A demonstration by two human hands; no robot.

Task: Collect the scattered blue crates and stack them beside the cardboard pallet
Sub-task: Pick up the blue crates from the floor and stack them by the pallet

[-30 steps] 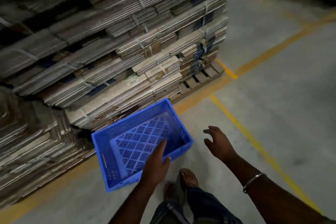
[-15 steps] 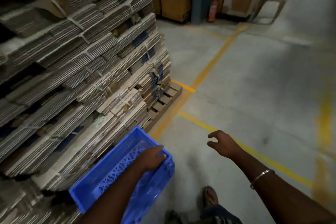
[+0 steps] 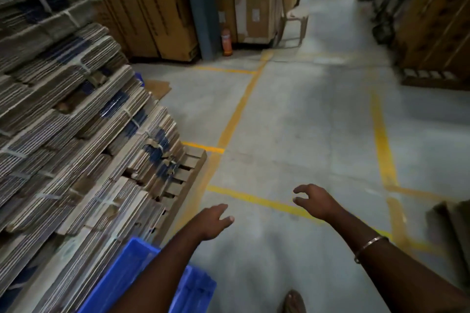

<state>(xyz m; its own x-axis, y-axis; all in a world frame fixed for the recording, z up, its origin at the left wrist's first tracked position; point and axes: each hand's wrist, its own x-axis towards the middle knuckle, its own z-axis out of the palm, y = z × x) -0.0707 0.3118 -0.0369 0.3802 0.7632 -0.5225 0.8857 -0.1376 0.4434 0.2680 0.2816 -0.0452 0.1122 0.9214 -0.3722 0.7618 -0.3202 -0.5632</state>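
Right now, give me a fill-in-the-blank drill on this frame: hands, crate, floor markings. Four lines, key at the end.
1. The blue plastic crate sits on the floor beside the stacked flat ____ pallet.
2. Both the left hand and the right hand are ____, holding nothing.
3. The painted floor lines are ____.
4. The metal bangle is on the ____ wrist.

Missing words: cardboard; open; yellow; right

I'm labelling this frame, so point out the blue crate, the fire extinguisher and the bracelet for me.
blue crate (image 3: 138,277), head view, on the inner wall near its far corner.
fire extinguisher (image 3: 226,42), head view, on the middle of its red body.
bracelet (image 3: 368,246), head view, on the metal band across the right wrist.
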